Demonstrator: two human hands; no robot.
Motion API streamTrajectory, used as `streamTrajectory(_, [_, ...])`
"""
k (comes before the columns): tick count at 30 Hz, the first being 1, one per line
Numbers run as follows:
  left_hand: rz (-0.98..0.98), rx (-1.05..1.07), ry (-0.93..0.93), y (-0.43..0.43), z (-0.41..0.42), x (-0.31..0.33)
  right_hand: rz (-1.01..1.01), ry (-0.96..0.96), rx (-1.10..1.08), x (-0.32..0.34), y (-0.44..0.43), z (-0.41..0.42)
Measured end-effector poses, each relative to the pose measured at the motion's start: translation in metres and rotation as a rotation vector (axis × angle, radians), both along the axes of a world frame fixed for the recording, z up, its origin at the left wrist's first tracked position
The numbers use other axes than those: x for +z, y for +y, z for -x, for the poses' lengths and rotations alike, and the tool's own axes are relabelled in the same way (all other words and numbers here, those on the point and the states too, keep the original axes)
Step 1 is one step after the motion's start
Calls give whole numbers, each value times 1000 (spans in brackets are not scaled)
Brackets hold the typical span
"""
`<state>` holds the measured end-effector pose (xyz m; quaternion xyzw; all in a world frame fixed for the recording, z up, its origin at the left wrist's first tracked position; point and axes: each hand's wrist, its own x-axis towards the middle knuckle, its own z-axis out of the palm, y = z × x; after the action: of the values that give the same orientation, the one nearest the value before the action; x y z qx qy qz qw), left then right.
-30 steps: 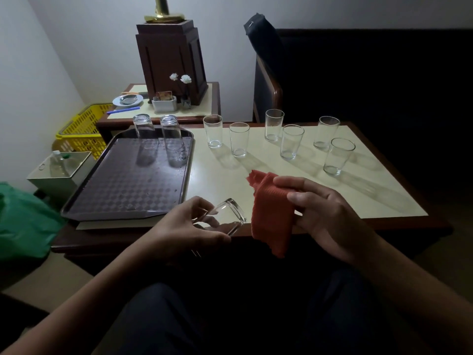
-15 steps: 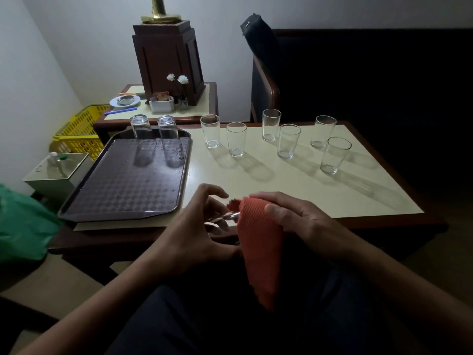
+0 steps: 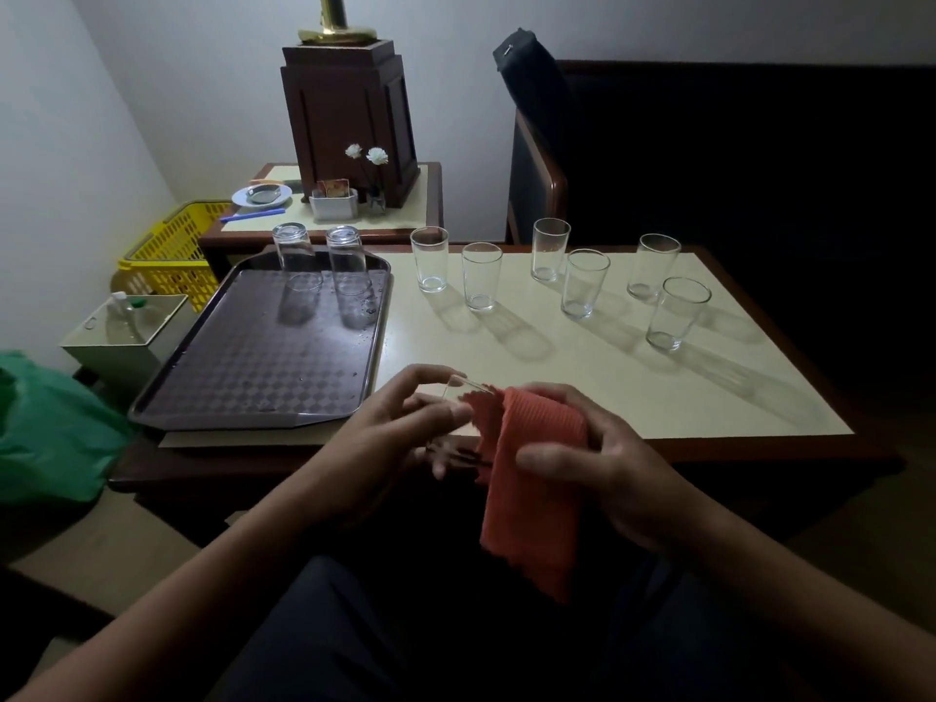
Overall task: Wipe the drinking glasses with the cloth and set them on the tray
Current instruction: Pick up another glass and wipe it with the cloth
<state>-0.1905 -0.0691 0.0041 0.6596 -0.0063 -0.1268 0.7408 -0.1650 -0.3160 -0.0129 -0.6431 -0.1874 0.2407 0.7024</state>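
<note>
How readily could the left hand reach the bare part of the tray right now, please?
Probably yes: the left hand, gripping a glass, is right beside the tray, and the two upturned glasses stand only at its far end.

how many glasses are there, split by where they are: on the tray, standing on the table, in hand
upside-down glasses on the tray: 2
upright glasses on the table: 6
held glass in the left hand, beside the cloth: 1
total: 9
</note>
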Motion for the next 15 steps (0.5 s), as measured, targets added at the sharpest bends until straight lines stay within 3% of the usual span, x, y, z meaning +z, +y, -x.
streamTrajectory(3, [175,-21,293,-8,0,-1,369,-926,-41,-4,-7,-2])
streamTrajectory(4, [191,-64,362,-11,1,0,389,-1047,-39,-7,-8,-4])
streamTrajectory(6, [179,-107,371,-15,4,2,357,-984,-51,-9,-11,-5])
streamTrajectory(10, [-105,-70,6,-10,8,3,50,-152,-38,-4,-3,-1])
streamTrajectory(11, [-158,-66,-45,-9,9,5,-1,-27,-52,-2,-1,-1])
streamTrajectory(13, [-112,-24,3,-10,9,6,45,-136,-63,-3,-2,0])
streamTrajectory(15, [1,39,201,-12,7,6,201,-542,-104,1,-5,1])
